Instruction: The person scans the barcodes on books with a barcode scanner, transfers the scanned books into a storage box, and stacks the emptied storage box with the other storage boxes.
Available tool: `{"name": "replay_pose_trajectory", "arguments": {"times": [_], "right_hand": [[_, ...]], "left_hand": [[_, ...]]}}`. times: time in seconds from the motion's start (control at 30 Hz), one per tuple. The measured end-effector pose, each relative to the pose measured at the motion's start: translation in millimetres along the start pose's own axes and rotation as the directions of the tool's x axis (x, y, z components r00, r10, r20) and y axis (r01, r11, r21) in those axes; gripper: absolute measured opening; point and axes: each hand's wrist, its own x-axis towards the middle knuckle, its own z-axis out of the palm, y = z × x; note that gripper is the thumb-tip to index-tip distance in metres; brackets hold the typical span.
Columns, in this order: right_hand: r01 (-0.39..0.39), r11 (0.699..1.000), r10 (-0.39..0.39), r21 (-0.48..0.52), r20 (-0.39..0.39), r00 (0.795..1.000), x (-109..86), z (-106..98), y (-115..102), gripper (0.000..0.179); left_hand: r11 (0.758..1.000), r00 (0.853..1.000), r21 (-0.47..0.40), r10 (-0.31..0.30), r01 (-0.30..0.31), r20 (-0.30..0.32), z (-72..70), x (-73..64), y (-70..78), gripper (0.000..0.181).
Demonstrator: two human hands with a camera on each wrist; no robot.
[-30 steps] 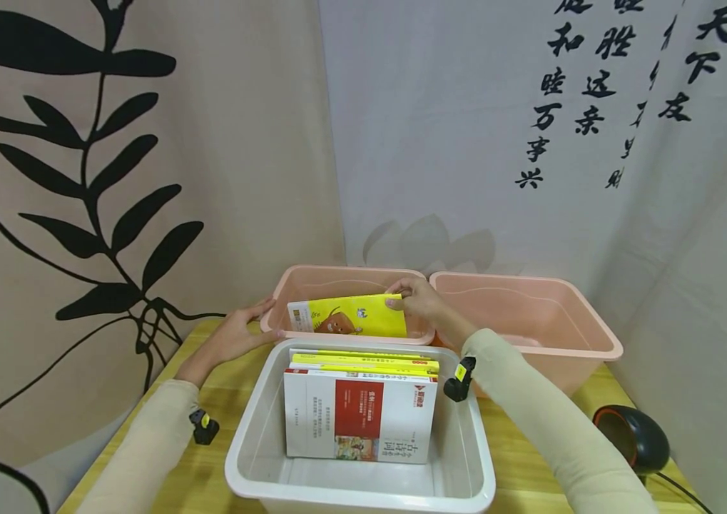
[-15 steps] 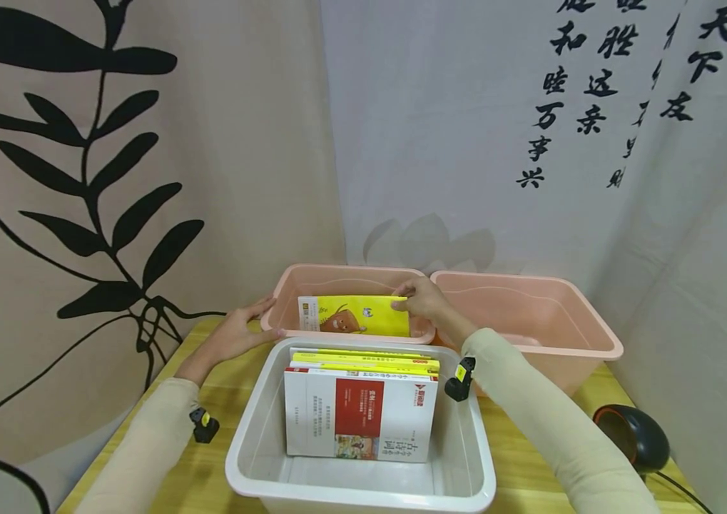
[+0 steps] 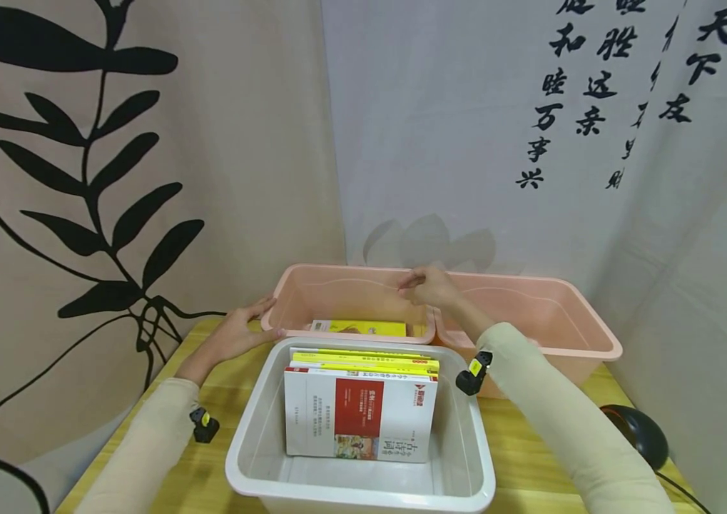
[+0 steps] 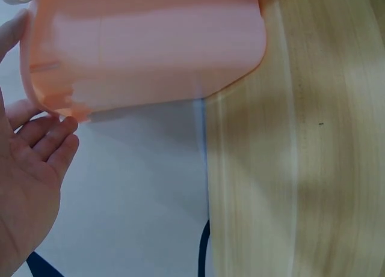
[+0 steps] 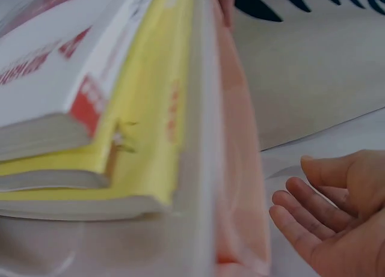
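Note:
My left hand [image 3: 235, 334] grips the left end of a pink storage bin [image 3: 337, 294], thumb and fingers at its rim; the left wrist view shows the fingers [image 4: 57, 136] at a corner. Low inside that bin lies a yellow book [image 3: 372, 328], mostly hidden by the near wall. My right hand [image 3: 432, 287] hovers over the bin's right end, holding nothing, its fingers [image 5: 313, 202] loosely bent in the right wrist view. In front, a white bin [image 3: 363, 491] holds several books, with a white-and-red book [image 3: 312, 421] foremost and yellow books [image 3: 363, 359] behind it.
A second pink bin [image 3: 530, 296] stands to the right, against the first. On the wooden table [image 3: 530, 442] at the right sits a dark rounded object [image 3: 642, 435] with a cable. A printed cloth [image 3: 260, 178] hangs behind the bins.
The yellow book slid slightly right in my right hand, then dropped lower into the left pink bin as the hand let go. That hand rose slightly and moved right. My left hand stayed put.

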Motion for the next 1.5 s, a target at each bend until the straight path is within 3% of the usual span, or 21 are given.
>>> {"name": "replay_pose_trajectory", "arguments": {"times": [0.33,0.63,1.1,1.5], "right_hand": [[0.139,0.989,-0.142,0.057,0.055,0.988,-41.0,-33,-27,0.035],[0.206,0.978,-0.208,0.037,0.058,0.976,-81.4,-43,-27,0.035],[0.271,0.959,-0.277,0.077,0.082,0.957,-122.9,-21,2,0.041],[0.201,0.975,-0.211,0.099,0.105,0.972,-142.7,2,22,0.041]], "left_hand": [[1.0,1.0,-0.005,-0.004,0.004,0.008,0.3,0.1,1.8,0.097],[1.0,1.0,-0.007,0.008,-0.008,0.001,0.5,0.6,1.2,0.097],[1.0,1.0,-0.018,0.002,-0.002,0.002,1.8,2.0,-0.9,0.098],[1.0,1.0,-0.017,0.022,-0.022,-0.003,3.2,1.0,-1.0,0.096]]}}
